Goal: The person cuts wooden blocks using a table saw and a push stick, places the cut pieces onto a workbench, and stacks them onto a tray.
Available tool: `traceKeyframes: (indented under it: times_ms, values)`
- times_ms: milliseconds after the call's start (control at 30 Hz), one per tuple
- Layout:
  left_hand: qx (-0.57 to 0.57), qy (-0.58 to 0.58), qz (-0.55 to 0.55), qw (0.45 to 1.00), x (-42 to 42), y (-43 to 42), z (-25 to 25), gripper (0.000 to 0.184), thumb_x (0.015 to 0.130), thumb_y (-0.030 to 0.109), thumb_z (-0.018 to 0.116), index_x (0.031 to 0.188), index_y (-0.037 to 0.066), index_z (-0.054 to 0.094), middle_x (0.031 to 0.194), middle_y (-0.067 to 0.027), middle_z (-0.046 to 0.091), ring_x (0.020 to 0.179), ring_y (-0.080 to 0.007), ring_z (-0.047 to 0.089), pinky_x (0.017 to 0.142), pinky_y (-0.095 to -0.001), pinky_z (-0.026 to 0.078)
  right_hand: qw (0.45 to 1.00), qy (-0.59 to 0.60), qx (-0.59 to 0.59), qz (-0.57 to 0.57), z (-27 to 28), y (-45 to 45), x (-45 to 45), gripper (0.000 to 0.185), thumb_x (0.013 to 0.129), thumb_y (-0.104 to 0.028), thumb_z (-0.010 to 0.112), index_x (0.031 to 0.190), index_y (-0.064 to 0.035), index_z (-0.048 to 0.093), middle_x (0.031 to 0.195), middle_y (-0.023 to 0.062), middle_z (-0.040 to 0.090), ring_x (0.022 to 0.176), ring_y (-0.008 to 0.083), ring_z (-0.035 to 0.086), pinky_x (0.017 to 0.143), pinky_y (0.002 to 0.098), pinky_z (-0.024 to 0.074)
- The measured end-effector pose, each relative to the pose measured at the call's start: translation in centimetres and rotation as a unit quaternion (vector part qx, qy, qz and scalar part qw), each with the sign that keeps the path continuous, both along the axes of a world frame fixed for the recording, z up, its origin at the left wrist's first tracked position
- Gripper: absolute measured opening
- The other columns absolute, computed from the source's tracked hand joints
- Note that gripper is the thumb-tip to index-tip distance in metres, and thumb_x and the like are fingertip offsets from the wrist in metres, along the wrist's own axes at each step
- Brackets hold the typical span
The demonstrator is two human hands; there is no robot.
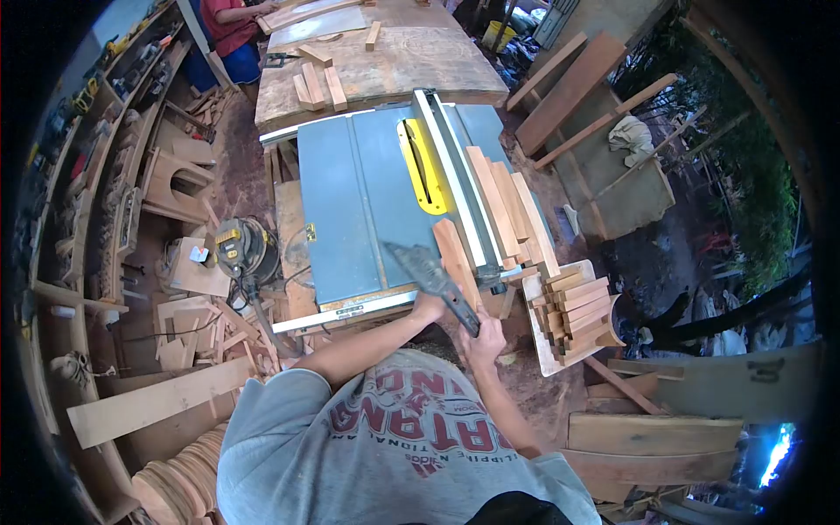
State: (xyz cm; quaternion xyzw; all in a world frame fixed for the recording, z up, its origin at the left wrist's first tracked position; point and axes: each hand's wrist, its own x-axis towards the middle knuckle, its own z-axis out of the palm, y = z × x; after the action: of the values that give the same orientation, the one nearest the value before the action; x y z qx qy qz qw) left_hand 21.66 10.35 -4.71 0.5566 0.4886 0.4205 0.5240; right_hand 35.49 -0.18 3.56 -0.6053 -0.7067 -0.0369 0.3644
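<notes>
fingers of the left hand (427, 308) lie at the near side of a dark flat tool (429, 273), partly behind it, and how tightly they close cannot be told; the right hand (483, 339) is closed on the near end of a wood strip (455, 258), beside the tool's narrow end. the tool is blurred, so it is probably a push block or something like it.

from the left, long shelves (96, 184) run along the wall with wood pieces and small items on them. right of them, a round black machine with yellow parts (241, 248) stands on the floor, near scattered offcuts. farther back, another person (229, 22) in a red top is beside a wooden worktable (350, 70), where short blocks lie.

in the middle is the blue-grey saw table (337, 192). the tool is tilted across its near edge, and the wood strip points away from the body, its far end near the yellow insert (422, 166) and just left of the long metal fence (459, 179). right of the fence, several longer strips (503, 201) lie side by side, and nearer the body, a pile of short pieces (577, 311) rests on a pale board (542, 344).
</notes>
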Motion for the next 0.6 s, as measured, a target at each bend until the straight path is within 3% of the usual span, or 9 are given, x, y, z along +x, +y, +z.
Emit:
traceKeyframes:
  times_ms: [33,67,167,333,367,400,567,600]
  values:
    - [0.083,0.04,0.051,0.994,-0.1,-0.1,0.1,0.079,0.096,0.042,0.066,0.157,0.001,0.037,0.158,-0.0263,0.04,0.146,-0.0372,0.041,0.118,-0.0457,0.036,1.0,0.0,0.0,0.0,-0.3,0.6,0.2,0.043,0.072,-0.011,0.085,0.108,-0.0057,0.061,0.119,0.0151,0.073,0.085,0.0338,0.066,0.074,0.0415,0.056]
    - [0.074,0.202,0.027,0.976,-1.0,0.1,-0.1,0.085,0.095,0.047,0.067,0.159,0.0,0.035,0.164,-0.0232,0.032,0.15,-0.0377,0.035,0.123,-0.0452,0.03,1.0,-0.015,0.009,0.012,-1.0,1.2,0.4,0.043,0.073,-0.01,0.084,0.108,-0.0061,0.061,0.12,0.0147,0.073,0.085,0.0332,0.066,0.073,0.041,0.0559]
    - [0.13,0.206,0.006,0.97,-1.9,0.7,0.8,0.088,0.094,0.049,0.067,0.158,-0.001,0.035,0.163,-0.0213,0.035,0.149,-0.0374,0.038,0.123,-0.0458,0.031,0.998,-0.053,0.02,0.025,-1.5,2.4,0.5,0.041,0.073,-0.007,0.081,0.109,-0.0066,0.061,0.121,0.0135,0.073,0.083,0.0318,0.066,0.071,0.0397,0.0557]
    - [0.103,0.186,-0.02,0.977,-1.8,1.3,1.7,0.088,0.093,0.049,0.068,0.158,0.0,0.036,0.163,-0.0228,0.036,0.145,-0.0392,0.043,0.121,-0.0447,0.034,0.996,-0.049,-0.013,0.072,-1.9,3.0,0.1,0.039,0.073,-0.003,0.077,0.109,-0.0068,0.061,0.121,0.0128,0.072,0.084,0.0316,0.067,0.072,0.0398,0.0558]
    - [0.114,0.242,-0.026,0.963,-1.7,1.7,1.8,0.088,0.093,0.049,0.068,0.158,0.001,0.036,0.164,-0.0222,0.036,0.143,-0.0399,0.045,0.121,-0.0451,0.035,0.996,-0.049,-0.014,0.074,-2.0,3.0,0.0,0.039,0.073,-0.003,0.077,0.109,-0.0068,0.061,0.121,0.0128,0.072,0.084,0.0316,0.067,0.072,0.0398,0.0558]
    - [0.124,0.297,-0.031,0.946,-1.5,1.8,1.7,0.087,0.092,0.049,0.068,0.158,0.001,0.036,0.164,-0.0215,0.036,0.142,-0.0405,0.046,0.12,-0.0454,0.036,0.996,-0.029,-0.037,0.078,-1.9,2.8,-0.1,0.036,0.076,-0.004,0.077,0.108,-0.0075,0.062,0.121,0.0136,0.071,0.087,0.0321,0.067,0.074,0.0412,0.0559]
    - [0.076,0.289,-0.028,0.954,-1.3,2.1,2.5,0.085,0.094,0.046,0.064,0.159,0.002,0.033,0.165,-0.0182,0.036,0.136,-0.0422,0.049,0.116,-0.0476,0.04,0.987,0.088,-0.107,0.077,2.5,0.4,-0.1,0.033,0.082,-0.002,0.073,0.114,-0.0053,0.064,0.12,0.0182,0.069,0.094,0.0373,0.069,0.082,0.0444,0.0559]
    - [0.04,0.288,-0.049,0.956,-1.4,2.4,3.3,0.084,0.095,0.045,0.063,0.16,0.002,0.031,0.165,-0.017,0.035,0.134,-0.0421,0.051,0.114,-0.0482,0.042,0.973,0.147,-0.164,0.065,3.8,-0.7,0.3,0.037,0.085,-0.001,0.066,0.121,-0.0039,0.063,0.11,0.0175,0.069,0.089,0.0351,0.068,0.08,0.0413,0.0553]
